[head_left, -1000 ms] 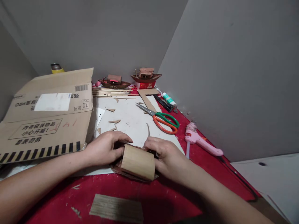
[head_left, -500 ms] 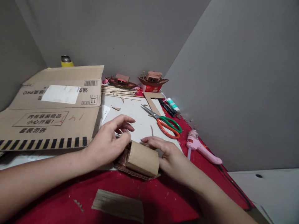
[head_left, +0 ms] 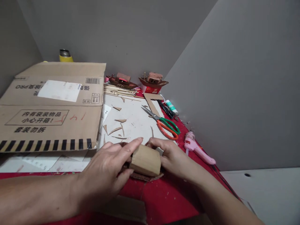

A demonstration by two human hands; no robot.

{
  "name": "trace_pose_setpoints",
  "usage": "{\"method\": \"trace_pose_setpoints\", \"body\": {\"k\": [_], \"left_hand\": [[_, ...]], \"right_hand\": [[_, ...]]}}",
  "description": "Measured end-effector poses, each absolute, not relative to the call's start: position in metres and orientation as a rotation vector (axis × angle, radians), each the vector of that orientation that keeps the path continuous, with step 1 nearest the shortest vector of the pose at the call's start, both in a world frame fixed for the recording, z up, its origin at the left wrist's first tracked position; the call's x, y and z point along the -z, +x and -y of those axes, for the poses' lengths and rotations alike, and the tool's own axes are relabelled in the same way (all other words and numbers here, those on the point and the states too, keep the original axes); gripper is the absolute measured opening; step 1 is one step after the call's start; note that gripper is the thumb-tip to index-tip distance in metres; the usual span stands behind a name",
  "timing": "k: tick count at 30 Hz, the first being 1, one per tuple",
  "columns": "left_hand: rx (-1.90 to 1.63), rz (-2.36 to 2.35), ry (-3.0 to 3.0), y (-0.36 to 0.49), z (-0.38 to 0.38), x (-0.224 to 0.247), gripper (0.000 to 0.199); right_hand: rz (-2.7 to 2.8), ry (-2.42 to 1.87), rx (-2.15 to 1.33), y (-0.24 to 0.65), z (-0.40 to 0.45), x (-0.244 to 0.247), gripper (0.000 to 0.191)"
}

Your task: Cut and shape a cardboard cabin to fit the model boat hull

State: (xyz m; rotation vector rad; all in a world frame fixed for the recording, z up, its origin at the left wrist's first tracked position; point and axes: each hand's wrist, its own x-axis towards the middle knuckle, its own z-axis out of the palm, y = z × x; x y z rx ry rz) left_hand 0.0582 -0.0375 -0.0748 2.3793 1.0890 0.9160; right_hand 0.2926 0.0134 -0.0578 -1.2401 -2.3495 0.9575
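A cardboard model boat lies between my hands at the near edge of the white board, its brown corrugated rim showing below. On it sits a curved tan cardboard roof. My left hand grips the left end, with the index finger along the roof's left edge and the thumb low at its near corner. Around the right end curls my right hand, its fingertips behind the roof. Both hands hide much of the hull. A flat cardboard strip rests on the red cloth, partly under my left forearm.
Scissors and cardboard scraps lie on the white board. To the right is a pink glue gun. Two finished model boats stand at the back beside thin wooden sticks. A large flattened carton covers the left.
My left hand has come down and toward me, from hovering with loose fingers by the boat's far left side to gripping its left end. The right hand stays at the right end.
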Motion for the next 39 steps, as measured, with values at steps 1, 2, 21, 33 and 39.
{"method": "trace_pose_setpoints", "body": {"k": [1, 2, 21, 33, 39], "left_hand": [[-0.914, -1.082, 2.381, 0.059, 0.038, 0.076, 0.073], [-0.91, -1.078, 2.376, 0.059, 0.038, 0.077, 0.07], [-0.891, -1.034, 2.352, 0.055, 0.039, 0.081, 0.069], [-0.858, -1.097, 2.484, 0.052, 0.029, 0.068, 0.038], [-0.871, -1.104, 2.568, 0.05, 0.029, 0.064, 0.04]], "right_hand": [[2.35, -1.23, -0.965, 0.292, -0.014, 0.058, 0.012], [2.355, -1.222, -0.965, 0.292, -0.015, 0.058, 0.013], [2.435, -1.115, -0.85, 0.292, -0.02, 0.062, 0.016], [2.398, -1.07, -0.996, 0.293, -0.029, 0.05, 0.033], [2.439, -1.043, -0.936, 0.295, -0.029, 0.051, 0.037]]}}
